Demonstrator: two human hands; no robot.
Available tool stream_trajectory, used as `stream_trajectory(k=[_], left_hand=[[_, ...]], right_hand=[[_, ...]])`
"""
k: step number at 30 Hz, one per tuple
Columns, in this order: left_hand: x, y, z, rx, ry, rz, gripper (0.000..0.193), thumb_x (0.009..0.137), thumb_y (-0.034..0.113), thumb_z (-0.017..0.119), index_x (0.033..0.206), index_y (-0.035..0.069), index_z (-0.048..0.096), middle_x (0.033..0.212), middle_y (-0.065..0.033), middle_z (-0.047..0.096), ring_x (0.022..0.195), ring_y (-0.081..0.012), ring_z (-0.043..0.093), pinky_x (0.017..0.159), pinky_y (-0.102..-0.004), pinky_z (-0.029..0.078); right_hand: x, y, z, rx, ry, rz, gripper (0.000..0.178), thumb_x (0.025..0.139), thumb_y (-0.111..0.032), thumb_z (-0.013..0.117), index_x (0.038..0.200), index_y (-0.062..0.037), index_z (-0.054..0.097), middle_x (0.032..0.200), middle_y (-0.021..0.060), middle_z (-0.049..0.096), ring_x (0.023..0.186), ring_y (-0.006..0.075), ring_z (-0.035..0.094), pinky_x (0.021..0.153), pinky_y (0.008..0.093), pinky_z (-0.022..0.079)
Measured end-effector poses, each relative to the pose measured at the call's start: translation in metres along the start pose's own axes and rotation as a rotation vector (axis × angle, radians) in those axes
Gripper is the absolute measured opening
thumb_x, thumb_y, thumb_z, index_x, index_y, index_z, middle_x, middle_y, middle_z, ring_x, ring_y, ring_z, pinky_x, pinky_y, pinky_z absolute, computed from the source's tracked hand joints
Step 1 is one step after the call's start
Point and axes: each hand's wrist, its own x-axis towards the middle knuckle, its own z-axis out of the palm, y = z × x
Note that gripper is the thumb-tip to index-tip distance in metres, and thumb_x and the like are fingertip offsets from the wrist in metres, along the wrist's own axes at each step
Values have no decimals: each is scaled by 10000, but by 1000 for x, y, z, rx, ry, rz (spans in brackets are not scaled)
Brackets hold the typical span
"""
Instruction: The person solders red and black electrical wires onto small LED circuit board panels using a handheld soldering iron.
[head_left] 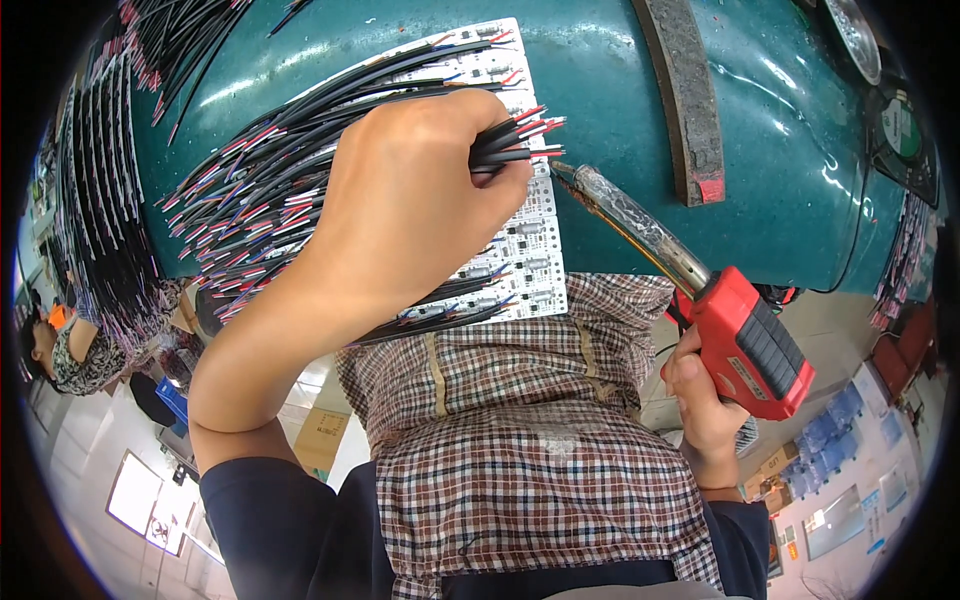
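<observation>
My left hand [420, 190] is closed round a small bundle of black cables [497, 148], whose red and white stripped ends stick out to the right. Beneath it lies a white circuit board panel [535, 265] with rows of small parts. Many more black cables [275, 170] fan out leftward from the panel, their ends red, white and blue. In my right hand [705, 400] is a red soldering gun [745, 340], gripped by its handle. Its metal barrel slants up and left, and the tip is close to the held wire ends. Whether tip and wires touch, I cannot tell.
A dark metal bar [685, 100] with a red end lies on the green table mat [600, 60]. More cable bundles hang at the far left [100, 170] and right edge [905, 260]. A round metal dish [855, 35] is at the far right. Another person [75, 350] is at left.
</observation>
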Motion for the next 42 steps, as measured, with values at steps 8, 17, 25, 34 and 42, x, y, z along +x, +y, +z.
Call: stream_trajectory(k=[8,17,25,34,42], left_hand=[[2,-1,-1,1,7,16,236,791,138,774,903,-37,661,670,-98,615,553,-154,558,556,-285,465],[2,-1,0,20,-4,17,246,789,141,774,909,-38,655,685,-104,628,560,-177,585,563,-292,473],[0,0,-5,-160,-80,-91,188,862,63,700,990,-20,590,732,-90,647,610,-176,640,565,-284,480],[-6,7,-19,214,181,-48,123,940,82,652,1019,4,597,811,-64,713,675,-96,640,623,-241,490],[-26,17,-24,-55,32,-51,113,931,62,667,998,-23,632,772,-60,624,658,-98,574,638,-235,469]], right_hand=[[2,-2,-5,-109,-103,35,212,886,-146,674,963,12,556,668,48,520,517,101,455,480,246,388],[3,-6,0,21,-29,45,196,891,-146,660,930,-3,531,633,28,474,460,83,389,458,243,373],[8,-12,5,124,-1,26,186,909,-133,626,923,11,509,618,21,452,441,59,358,448,230,364],[2,-6,0,129,-5,27,173,913,-114,606,943,18,498,670,42,467,452,59,348,435,228,365],[-1,-4,-5,105,-60,29,183,908,-129,611,945,9,498,670,31,458,458,68,365,425,237,369]])
